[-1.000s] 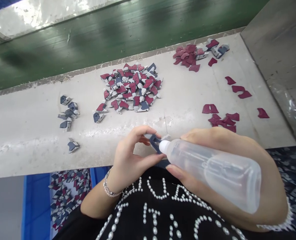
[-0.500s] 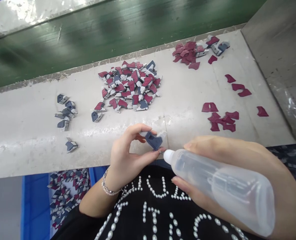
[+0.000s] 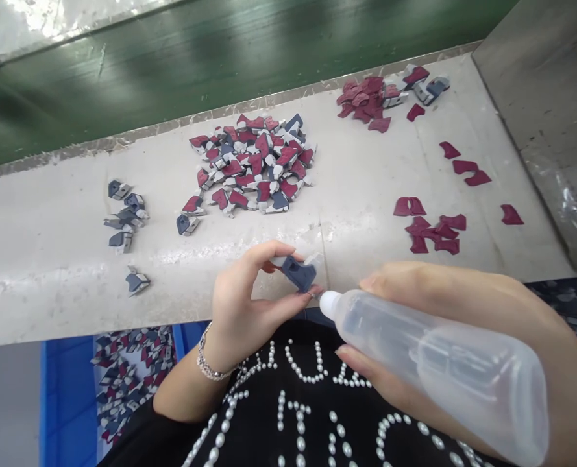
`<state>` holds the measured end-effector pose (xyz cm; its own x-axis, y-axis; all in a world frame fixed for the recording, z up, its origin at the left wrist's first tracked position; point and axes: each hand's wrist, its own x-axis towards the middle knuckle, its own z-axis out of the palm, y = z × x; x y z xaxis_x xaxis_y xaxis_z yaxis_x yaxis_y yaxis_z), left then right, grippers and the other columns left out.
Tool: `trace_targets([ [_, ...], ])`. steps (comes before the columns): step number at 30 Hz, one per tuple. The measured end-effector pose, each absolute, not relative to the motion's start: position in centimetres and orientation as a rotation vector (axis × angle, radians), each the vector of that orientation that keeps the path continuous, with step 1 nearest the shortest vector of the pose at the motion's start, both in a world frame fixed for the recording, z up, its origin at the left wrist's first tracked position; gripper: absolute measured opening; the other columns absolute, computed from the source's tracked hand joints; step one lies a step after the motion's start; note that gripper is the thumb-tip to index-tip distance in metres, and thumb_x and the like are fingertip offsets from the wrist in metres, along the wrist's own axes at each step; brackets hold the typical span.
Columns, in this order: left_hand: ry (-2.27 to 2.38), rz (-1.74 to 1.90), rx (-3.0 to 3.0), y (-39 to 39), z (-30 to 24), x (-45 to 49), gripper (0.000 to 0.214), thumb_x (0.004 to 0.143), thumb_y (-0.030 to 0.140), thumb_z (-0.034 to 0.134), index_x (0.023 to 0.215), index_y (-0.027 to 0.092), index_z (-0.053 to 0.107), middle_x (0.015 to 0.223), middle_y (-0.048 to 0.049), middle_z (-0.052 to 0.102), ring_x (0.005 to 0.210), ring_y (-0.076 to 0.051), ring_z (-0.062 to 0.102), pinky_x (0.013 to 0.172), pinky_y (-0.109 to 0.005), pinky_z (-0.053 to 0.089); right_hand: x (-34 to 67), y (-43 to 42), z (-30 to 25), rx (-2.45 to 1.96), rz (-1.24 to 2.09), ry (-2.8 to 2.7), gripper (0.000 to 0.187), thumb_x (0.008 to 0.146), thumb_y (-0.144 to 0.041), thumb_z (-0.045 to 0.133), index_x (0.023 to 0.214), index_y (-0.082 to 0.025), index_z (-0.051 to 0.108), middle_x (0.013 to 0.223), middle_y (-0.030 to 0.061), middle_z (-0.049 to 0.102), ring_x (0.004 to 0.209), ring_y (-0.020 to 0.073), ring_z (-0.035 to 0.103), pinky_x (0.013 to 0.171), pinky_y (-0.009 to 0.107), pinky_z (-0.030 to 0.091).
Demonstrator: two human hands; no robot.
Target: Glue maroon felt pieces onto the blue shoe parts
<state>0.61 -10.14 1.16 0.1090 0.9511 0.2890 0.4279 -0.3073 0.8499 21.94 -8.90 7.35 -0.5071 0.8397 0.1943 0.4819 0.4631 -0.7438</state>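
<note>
Between the thumb and fingers of my left hand (image 3: 242,308) is a small dark blue and pale grey plastic part (image 3: 300,274), tilted, its hollowed blue face towards me. My right hand (image 3: 468,292) is wrapped round a translucent squeeze bottle (image 3: 444,363) with a white cap (image 3: 330,303). The bottle lies nearly level, its thin tip pointing left at the lower edge of the part, close to my left thumb. Whether the tip touches the part I cannot tell. Any liquid leaving it is too small to see.
A heap of maroon, blue and grey parts (image 3: 254,162) lies mid-table. Several blue-grey parts (image 3: 127,220) sit left; loose maroon pieces (image 3: 437,232) and a maroon pile (image 3: 363,100) lie right. A blue bin (image 3: 67,402) of parts stands below left. A metal panel (image 3: 551,130) borders the right.
Both hands keep nearly the same pose. The bottle's base has shifted slightly right and down, and the part has turned very little in my left fingers.
</note>
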Motion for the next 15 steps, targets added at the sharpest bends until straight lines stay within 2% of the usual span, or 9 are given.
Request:
trace_targets([
  [7, 1.396, 1.165, 1.922, -10.10, 1.19, 0.57, 0.054, 0.072, 0.022, 0.088, 0.118, 0.021, 0.059, 0.103, -0.0033, 0.073, 0.093, -0.017, 0.070, 0.077, -0.029, 0.056, 21.95, -8.94, 7.45, -1.239, 0.859, -2.037, 0.024, 0.085, -0.038, 0.073, 0.082, -0.032, 0.050, 0.070, -0.0075, 0.056, 0.052, 0.0148, 0.050, 0.051, 0.029, 0.049],
  [11, 1.419, 1.172, 1.920, -10.07, 1.12, 0.61, 0.054, 0.071, 0.022, 0.089, 0.117, 0.022, 0.059, 0.102, -0.0026, 0.074, 0.091, -0.017, 0.070, 0.077, -0.029, 0.056, 21.93, -9.09, 7.26, -1.131, 0.903, -2.125, 0.024, 0.084, -0.039, 0.075, 0.084, -0.032, 0.051, 0.068, -0.0064, 0.050, 0.050, 0.0153, 0.045, 0.057, 0.029, 0.053],
  [15, 1.390, 1.161, 1.900, -10.11, 1.15, 0.57, 0.055, 0.071, 0.021, 0.088, 0.117, 0.021, 0.059, 0.102, -0.0029, 0.074, 0.092, -0.016, 0.070, 0.077, -0.028, 0.056, 22.02, -9.02, 7.34, -1.164, 0.898, -2.089, 0.023, 0.086, -0.036, 0.072, 0.084, -0.033, 0.049, 0.073, -0.0066, 0.056, 0.053, 0.0162, 0.052, 0.054, 0.030, 0.051],
])
